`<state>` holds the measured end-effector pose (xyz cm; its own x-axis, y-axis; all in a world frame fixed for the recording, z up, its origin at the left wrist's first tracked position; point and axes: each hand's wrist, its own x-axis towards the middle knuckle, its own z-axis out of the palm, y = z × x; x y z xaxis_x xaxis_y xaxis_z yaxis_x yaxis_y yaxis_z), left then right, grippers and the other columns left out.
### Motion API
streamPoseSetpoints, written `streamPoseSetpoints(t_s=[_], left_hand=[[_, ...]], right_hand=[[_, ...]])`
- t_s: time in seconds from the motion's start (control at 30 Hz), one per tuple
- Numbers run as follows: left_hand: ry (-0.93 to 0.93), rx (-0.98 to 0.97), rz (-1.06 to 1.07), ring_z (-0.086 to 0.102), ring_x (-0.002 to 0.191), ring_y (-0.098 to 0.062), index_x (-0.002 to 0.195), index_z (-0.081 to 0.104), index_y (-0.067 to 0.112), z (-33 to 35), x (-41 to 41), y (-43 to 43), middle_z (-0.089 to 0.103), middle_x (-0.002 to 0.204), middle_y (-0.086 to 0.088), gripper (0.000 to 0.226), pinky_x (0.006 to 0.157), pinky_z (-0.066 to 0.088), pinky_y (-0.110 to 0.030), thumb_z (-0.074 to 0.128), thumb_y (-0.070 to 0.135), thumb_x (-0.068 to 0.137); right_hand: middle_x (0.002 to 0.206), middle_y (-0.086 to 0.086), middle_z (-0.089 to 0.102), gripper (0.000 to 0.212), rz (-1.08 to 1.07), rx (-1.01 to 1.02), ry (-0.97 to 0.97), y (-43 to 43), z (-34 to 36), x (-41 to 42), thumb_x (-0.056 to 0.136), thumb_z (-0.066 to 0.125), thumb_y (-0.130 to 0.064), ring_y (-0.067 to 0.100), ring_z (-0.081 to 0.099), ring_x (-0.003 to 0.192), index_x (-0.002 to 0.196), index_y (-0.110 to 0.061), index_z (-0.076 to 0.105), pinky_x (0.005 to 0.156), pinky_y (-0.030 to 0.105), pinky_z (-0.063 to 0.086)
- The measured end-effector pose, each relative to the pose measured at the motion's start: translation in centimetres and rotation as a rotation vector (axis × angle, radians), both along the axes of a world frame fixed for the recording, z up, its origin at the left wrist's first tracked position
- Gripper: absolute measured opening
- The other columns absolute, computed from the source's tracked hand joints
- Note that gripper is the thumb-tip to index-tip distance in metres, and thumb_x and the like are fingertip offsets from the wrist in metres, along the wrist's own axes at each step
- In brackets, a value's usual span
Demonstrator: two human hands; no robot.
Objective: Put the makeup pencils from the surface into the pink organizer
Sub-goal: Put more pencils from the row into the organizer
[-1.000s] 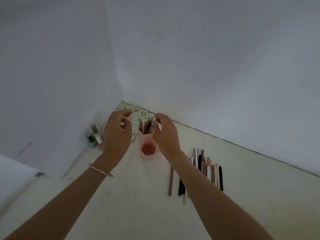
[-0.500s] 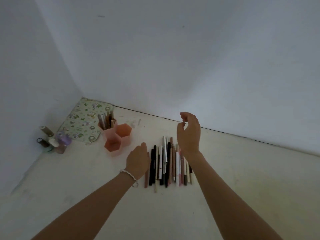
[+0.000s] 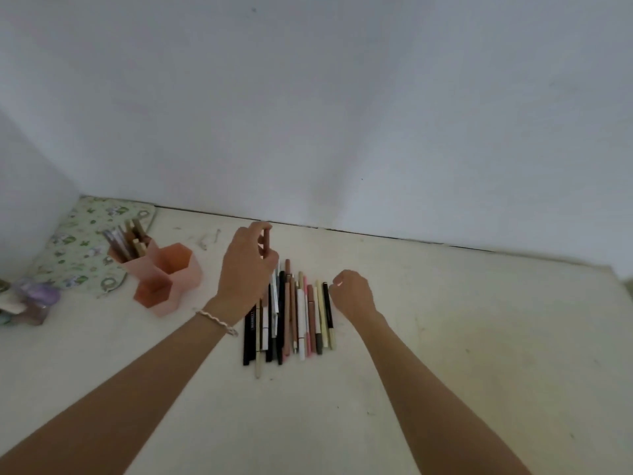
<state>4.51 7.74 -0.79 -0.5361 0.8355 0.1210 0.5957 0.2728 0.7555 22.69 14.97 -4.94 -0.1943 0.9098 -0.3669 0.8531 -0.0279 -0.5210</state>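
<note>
The pink organizer [image 3: 178, 281] of hexagonal cells stands at the left. Its rear-left cell holds several makeup pencils [image 3: 127, 242]; the two nearer cells look empty. To its right, a row of makeup pencils [image 3: 301, 317] lies side by side on the pale surface. My left hand [image 3: 245, 269] hovers over the row's far left end, pinching a brownish pencil [image 3: 267, 241] that points upward. My right hand [image 3: 352, 298] is low at the row's right end, fingers curled beside a black pencil [image 3: 327, 308]. Whether it grips that pencil is hidden.
A floral green pouch [image 3: 82, 250] lies in the corner behind the organizer. Small bottles, one with a purple cap [image 3: 36, 298], stand at the far left edge. White walls meet the surface close behind the row. Bare surface stretches to the right.
My left hand went from the row's near left side to its far end and lifted a brownish pencil. My right hand dropped from above the row to its right end.
</note>
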Motion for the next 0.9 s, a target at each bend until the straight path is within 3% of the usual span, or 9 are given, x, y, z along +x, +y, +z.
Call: streamPoseSetpoints(t_s=[0.13,0.23,0.37,0.47,0.53,0.63,0.73,0.83,0.9], left_hand=[[-0.112,0.078,-0.046,0.059,0.081,-0.002,0.119,0.057,0.027,0.9,2.8,1.2,0.058,0.099,0.003,0.040,0.069,0.049,-0.015,0.061,0.006,0.085],[-0.125,0.103,-0.049,0.060,0.083,-0.006,0.120,0.058,0.026,1.0,3.0,0.9,0.059,0.100,0.002,0.040,0.073,0.055,-0.022,0.061,0.005,0.086],[-0.122,0.276,0.004,0.063,0.087,-0.009,0.124,0.057,0.018,3.1,0.3,-0.5,0.061,0.104,-0.004,0.043,0.074,0.059,-0.022,0.062,-0.003,0.087],[-0.086,0.449,0.196,0.063,0.091,-0.006,0.127,0.054,0.019,6.2,-5.0,-2.2,0.062,0.108,-0.004,0.045,0.073,0.057,-0.015,0.061,0.000,0.088],[-0.046,0.536,0.372,0.063,0.089,-0.004,0.126,0.055,0.018,8.2,-9.4,-4.0,0.062,0.108,0.000,0.044,0.070,0.055,-0.013,0.059,0.003,0.086],[0.023,0.596,0.536,0.060,0.081,0.001,0.122,0.056,0.017,9.4,-14.6,-6.8,0.059,0.105,0.000,0.042,0.066,0.053,-0.013,0.056,0.004,0.082],[0.084,0.542,0.548,0.059,0.080,0.004,0.120,0.055,0.019,7.8,-16.7,-8.4,0.060,0.107,-0.005,0.039,0.066,0.053,-0.011,0.056,0.003,0.085],[0.163,0.419,0.470,0.061,0.082,-0.008,0.122,0.059,0.007,4.8,-16.9,-9.1,0.060,0.107,-0.009,0.035,0.072,0.052,-0.009,0.059,-0.002,0.088],[0.175,0.306,0.384,0.065,0.088,-0.024,0.116,0.064,0.004,3.2,-16.8,-9.5,0.065,0.106,-0.013,0.029,0.084,0.055,-0.025,0.062,-0.002,0.087]], right_hand=[[0.074,0.007,0.048,0.029,0.047,-0.089,-0.119,-1.2,-1.8,-0.5,0.088,0.046,-0.001,0.020,0.047,0.062,0.063,-0.011,0.037,0.046,0.022,0.031],[0.082,0.011,0.049,0.029,0.031,-0.057,-0.108,-1.6,-2.4,-0.7,0.085,0.045,0.002,0.024,0.049,0.070,0.063,-0.013,0.034,0.046,0.023,0.027],[0.072,0.004,0.051,0.012,0.016,-0.025,-0.066,-0.9,-1.6,0.1,0.085,0.055,-0.010,0.020,0.051,0.063,0.076,-0.008,0.048,0.051,0.027,0.038],[0.079,0.008,0.060,0.016,-0.107,0.042,0.115,0.9,0.6,0.3,0.081,0.064,-0.015,0.016,0.055,0.062,0.087,-0.001,0.058,0.055,0.029,0.045],[0.083,0.009,0.064,0.020,-0.172,0.080,0.230,1.8,2.7,-1.3,0.080,0.067,-0.017,0.007,0.052,0.060,0.091,-0.001,0.062,0.053,0.021,0.041],[0.092,0.008,0.068,0.023,-0.235,0.002,0.506,2.0,6.0,-5.6,0.083,0.066,-0.014,0.013,0.057,0.066,0.103,-0.010,0.055,0.058,0.024,0.043],[0.091,0.008,0.067,0.039,-0.191,0.017,0.735,0.7,8.6,-10.0,0.087,0.062,-0.010,0.014,0.058,0.067,0.122,-0.016,0.045,0.060,0.021,0.044],[0.084,0.004,0.065,0.041,-0.113,0.118,0.863,-1.3,10.2,-13.9,0.091,0.059,-0.008,0.004,0.056,0.060,0.126,-0.022,0.044,0.052,0.008,0.043],[0.082,0.003,0.065,0.039,-0.072,0.166,0.918,-2.6,10.8,-16.1,0.092,0.059,-0.009,-0.003,0.054,0.055,0.126,-0.022,0.044,0.051,0.007,0.042]])
